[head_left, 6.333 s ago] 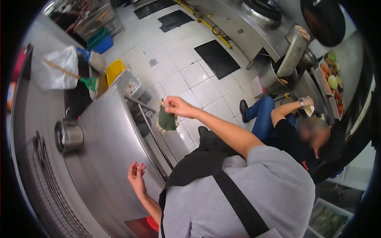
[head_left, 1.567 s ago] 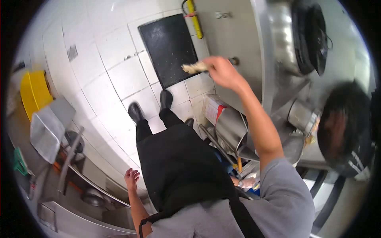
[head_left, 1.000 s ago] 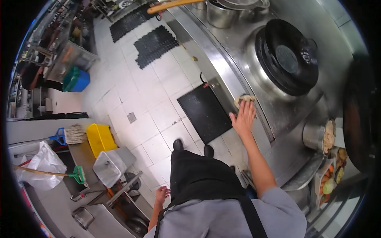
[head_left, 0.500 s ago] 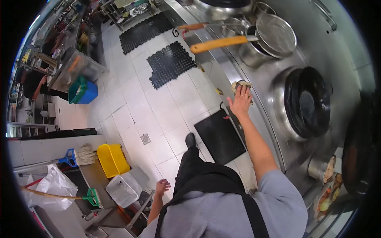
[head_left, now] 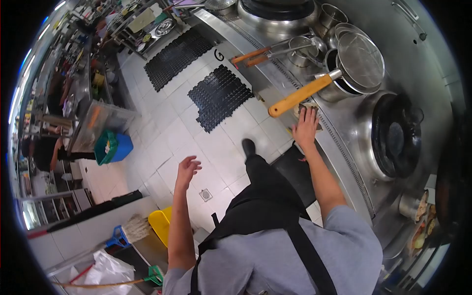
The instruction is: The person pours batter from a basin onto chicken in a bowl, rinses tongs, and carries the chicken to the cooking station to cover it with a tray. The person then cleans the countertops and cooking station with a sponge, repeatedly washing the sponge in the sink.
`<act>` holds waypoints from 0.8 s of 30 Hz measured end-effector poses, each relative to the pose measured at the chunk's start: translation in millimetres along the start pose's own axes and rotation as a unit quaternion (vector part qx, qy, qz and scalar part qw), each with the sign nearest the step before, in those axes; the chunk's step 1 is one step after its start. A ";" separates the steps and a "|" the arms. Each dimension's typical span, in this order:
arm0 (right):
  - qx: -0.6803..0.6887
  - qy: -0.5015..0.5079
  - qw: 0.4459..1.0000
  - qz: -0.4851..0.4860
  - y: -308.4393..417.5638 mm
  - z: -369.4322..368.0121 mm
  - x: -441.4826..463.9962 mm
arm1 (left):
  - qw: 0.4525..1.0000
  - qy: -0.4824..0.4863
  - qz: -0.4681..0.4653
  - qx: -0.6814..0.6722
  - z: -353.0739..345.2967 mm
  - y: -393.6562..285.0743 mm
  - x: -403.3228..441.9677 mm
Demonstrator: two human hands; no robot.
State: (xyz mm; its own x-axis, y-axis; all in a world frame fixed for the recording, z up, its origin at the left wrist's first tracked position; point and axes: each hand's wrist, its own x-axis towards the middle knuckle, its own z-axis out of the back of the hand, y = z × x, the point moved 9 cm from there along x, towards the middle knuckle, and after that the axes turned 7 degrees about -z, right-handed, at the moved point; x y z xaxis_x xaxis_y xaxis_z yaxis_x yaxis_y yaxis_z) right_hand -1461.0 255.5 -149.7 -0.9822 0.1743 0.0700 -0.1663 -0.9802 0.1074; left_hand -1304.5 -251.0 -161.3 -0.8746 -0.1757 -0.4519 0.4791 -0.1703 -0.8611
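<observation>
My right hand (head_left: 306, 129) presses a crumpled, brown-stained cloth (head_left: 310, 104) onto the front ledge of the steel stove counter (head_left: 339, 130). Its fingers lie over the cloth and hide part of it. Just above the fingertips, the wooden handle (head_left: 300, 96) of a round mesh strainer (head_left: 361, 61) juts out past the counter edge. The strainer rests on a steel pot (head_left: 334, 91). To the left, my left hand (head_left: 187, 172) hangs in the air over the tiled floor, holding nothing, its fingers loosely bent and apart.
A black wok (head_left: 396, 137) sits on the right burner. More wooden handles (head_left: 250, 56) stick out over the counter edge. Black mats (head_left: 221, 96) lie on the floor. A blue bin (head_left: 115, 147) and a yellow bucket (head_left: 160, 223) stand left. A person (head_left: 46, 152) works at the far left.
My right hand and the cloth have slid along the ledge, now near the strainer's handle. The left hand has risen and come forward. My view has shifted as I step.
</observation>
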 end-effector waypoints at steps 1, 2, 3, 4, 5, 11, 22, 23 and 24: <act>0.009 -0.019 1.000 -0.011 9.0 -0.2 5.9 | 0.998 0.039 -0.031 0.027 -10.9 -36.2 29.4; 0.003 -0.037 0.999 -0.013 18.5 -4.8 14.0 | 0.994 0.079 -0.058 0.055 -22.9 -68.5 56.0; 0.007 -0.058 0.998 -0.010 31.1 -7.7 23.5 | 0.988 0.105 -0.081 0.074 -34.9 -101.2 83.7; 0.010 -0.083 0.996 -0.007 46.3 -8.1 39.2 | 0.981 0.130 -0.107 0.093 -50.1 -130.7 118.0; 0.011 -0.105 0.994 -0.005 61.0 -9.5 52.5 | 0.975 0.139 -0.139 0.100 -62.7 -149.3 156.4; 0.042 -0.068 0.992 -0.095 132.9 -17.3 127.4 | 0.925 0.089 -0.300 0.215 -147.8 -250.5 330.5; 0.002 -0.001 0.981 -0.192 188.7 -49.6 181.3 | 0.912 0.370 -0.108 0.140 -251.3 -284.2 401.7; -0.008 0.021 0.981 -0.192 200.1 -56.8 191.0 | 0.904 0.397 -0.097 0.123 -255.3 -296.6 389.4; 0.032 -0.040 0.983 -0.174 217.9 -52.6 207.2 | 0.877 0.421 -0.180 0.148 -257.6 -316.1 380.6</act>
State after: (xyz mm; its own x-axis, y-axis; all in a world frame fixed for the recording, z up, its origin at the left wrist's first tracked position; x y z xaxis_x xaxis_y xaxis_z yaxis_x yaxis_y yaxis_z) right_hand -1705.3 73.2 -163.9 -0.8563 0.5076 0.0950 -0.4831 -0.8524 0.2001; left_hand -1808.0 -14.3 -121.2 -0.6588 0.6976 -0.2816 0.0500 -0.3328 -0.9417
